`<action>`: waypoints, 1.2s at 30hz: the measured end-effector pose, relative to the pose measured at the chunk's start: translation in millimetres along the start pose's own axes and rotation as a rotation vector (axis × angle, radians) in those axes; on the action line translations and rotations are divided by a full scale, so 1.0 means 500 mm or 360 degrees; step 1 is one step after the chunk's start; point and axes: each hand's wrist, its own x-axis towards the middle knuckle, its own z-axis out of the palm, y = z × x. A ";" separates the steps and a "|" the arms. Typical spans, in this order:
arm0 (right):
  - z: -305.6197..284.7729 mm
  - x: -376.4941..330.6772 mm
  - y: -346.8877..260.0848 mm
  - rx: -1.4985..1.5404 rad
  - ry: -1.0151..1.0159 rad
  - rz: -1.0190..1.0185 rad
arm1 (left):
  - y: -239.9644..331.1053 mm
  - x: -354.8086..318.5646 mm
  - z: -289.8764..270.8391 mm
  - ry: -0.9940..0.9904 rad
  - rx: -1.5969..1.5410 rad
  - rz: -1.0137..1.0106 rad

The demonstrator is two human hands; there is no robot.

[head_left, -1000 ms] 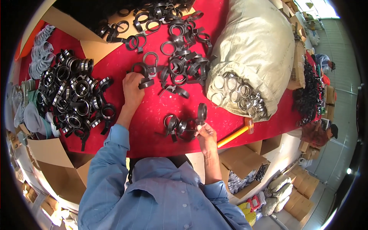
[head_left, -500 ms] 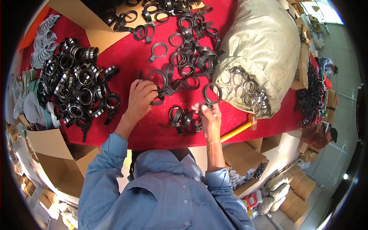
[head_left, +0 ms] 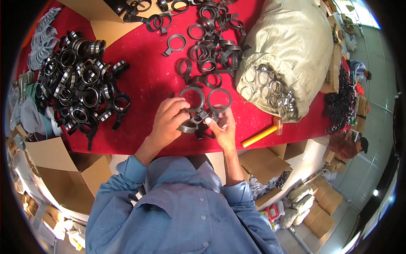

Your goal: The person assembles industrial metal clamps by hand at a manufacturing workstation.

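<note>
Two bare hands worked black ring-shaped clamps above the red table [head_left: 144,84].
Left hand [head_left: 169,120] and right hand [head_left: 222,127] pinched closed on black ring-shaped clamps [head_left: 198,112] near the table's front edge; they looked light and stiff, best held by the rims.

The left hand [head_left: 168,122] covers the near part of the dark ring clamps [head_left: 198,112] it grips, and the right hand [head_left: 222,129] hides the pieces beneath its palm, so how they join cannot be told. The pale sack [head_left: 292,55] conceals all but a few of its metal rings [head_left: 270,91]. The desk [head_left: 144,80] runs off the upper edge, cutting the far clamp pile [head_left: 207,29]. At right, the dark heap [head_left: 340,103] is too small to make out.
</note>
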 end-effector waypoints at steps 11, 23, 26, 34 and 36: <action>0.011 -0.092 0.033 0.0406 0.0182 -0.0004 | -0.058 -0.117 -0.045 0.0337 -0.1088 -0.1568; -0.014 -0.166 0.105 0.0537 0.0414 -0.0022 | -0.007 -0.091 -0.016 0.0407 -0.2157 -0.1812; -0.031 -0.174 0.129 0.0445 0.0509 0.0039 | 0.015 -0.077 0.003 0.0268 -0.2225 -0.1804; -0.065 -0.177 0.174 0.0351 0.0561 0.0197 | 0.044 -0.068 0.033 0.0147 -0.2218 -0.1856; -0.064 -0.179 0.164 0.0281 0.0617 0.0179 | 0.050 -0.063 0.039 0.0108 -0.2155 -0.1888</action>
